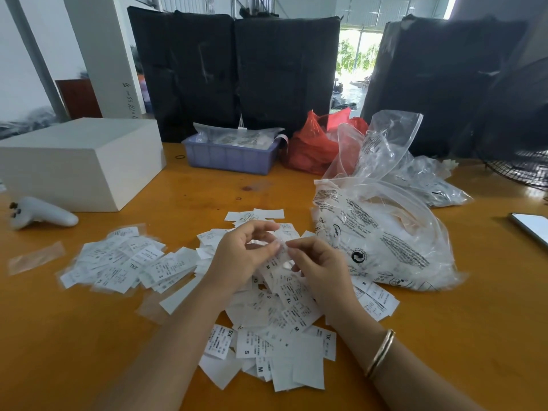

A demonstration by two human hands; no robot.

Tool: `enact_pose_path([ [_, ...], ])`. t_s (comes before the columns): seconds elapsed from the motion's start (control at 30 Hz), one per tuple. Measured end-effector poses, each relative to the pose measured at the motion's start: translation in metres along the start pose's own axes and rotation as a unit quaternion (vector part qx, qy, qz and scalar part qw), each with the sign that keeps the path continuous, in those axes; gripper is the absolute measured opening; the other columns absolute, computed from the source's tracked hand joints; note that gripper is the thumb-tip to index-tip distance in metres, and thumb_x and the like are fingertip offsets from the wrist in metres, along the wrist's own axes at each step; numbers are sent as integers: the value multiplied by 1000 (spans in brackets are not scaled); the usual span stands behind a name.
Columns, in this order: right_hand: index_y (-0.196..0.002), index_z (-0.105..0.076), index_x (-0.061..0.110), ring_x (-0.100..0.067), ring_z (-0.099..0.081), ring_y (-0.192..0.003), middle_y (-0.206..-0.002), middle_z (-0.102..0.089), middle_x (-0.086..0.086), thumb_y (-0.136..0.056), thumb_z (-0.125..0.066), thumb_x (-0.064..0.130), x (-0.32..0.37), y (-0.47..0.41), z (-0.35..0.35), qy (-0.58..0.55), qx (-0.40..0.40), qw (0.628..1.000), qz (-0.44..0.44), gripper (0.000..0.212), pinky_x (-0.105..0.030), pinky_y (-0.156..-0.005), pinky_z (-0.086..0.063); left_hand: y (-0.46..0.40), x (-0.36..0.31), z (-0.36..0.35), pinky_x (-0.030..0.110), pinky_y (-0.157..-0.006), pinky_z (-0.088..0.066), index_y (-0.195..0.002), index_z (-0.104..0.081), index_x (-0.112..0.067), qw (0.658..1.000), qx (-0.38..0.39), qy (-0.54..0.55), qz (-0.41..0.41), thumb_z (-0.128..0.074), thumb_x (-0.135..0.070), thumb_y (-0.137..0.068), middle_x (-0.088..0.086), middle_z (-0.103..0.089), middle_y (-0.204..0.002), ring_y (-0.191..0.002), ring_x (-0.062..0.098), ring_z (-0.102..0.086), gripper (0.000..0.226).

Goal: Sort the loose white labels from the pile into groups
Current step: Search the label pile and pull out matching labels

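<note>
While both hands' fingers (274, 246) pinch one label (281, 256) above the pile (275, 307), it looks light, limp; grip edges.

Phone (532, 229) and fan grille (522, 170) cut off at right edge. Left label group (118, 259) smeared, small print unreadable. Label (278, 253) between both hands mostly hidden by fingers (268, 246). Blue bin (231, 158) contents unclear.
</note>
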State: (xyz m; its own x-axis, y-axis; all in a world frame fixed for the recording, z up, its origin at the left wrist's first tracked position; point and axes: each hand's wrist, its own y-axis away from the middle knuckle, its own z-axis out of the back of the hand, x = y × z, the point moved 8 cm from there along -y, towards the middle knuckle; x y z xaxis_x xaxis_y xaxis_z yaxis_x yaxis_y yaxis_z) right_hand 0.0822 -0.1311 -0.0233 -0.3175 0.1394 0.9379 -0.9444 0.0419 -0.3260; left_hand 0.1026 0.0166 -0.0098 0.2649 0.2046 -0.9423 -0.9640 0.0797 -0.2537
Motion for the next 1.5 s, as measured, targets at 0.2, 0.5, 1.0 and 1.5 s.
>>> enact_pose_path([
  [0.2, -87, -65, 34, -14, -60, -65, -74, -67, 4, -90, -58, 21, 6, 2, -6, 111, 10, 993, 45, 15, -29, -56, -47, -1, -1, 3, 15, -64, -53, -95, -67, -35, 1000, -8, -5, -3, -71, -17, -83, -10, -68, -86, -79, 1, -66, 22],
  [0.5, -106, -65, 14, -16, -58, -87, -99, -64, 6, -92, -47, 15, 42, -26, 74, 291, -193, 929, 122, 23, -31, -79, -53, -9, 9, 71, 21, -53, -44, -94, -61, -29, 953, -183, -240, 30, -54, -20, -92, -10, -63, -88, -68, 4, -54, 12],
  [1.0, -122, -60, 10, -32, -56, -96, -105, -65, -15, -84, -50, -7, -13, -44, 118, 538, -129, 832, -54, 43, -37, -80, -44, -11, 17, 81, 41, -90, -35, -115, -60, -32, 823, -166, -542, 31, -57, -23, -88, -3, -57, -122, -116, 23, -42, 28],
  [1.5, -113, -64, 8, -22, -60, -98, -102, -69, -9, -86, -59, -1, 33, -28, 108, 385, -224, 882, 152, 29, -15, -96, -29, -2, -11, -3, 30, -92, -38, -103, -69, -23, 912, -14, -364, -189, -58, -17, -90, -11, -64, -107, -110, 11, -47, 18],
])
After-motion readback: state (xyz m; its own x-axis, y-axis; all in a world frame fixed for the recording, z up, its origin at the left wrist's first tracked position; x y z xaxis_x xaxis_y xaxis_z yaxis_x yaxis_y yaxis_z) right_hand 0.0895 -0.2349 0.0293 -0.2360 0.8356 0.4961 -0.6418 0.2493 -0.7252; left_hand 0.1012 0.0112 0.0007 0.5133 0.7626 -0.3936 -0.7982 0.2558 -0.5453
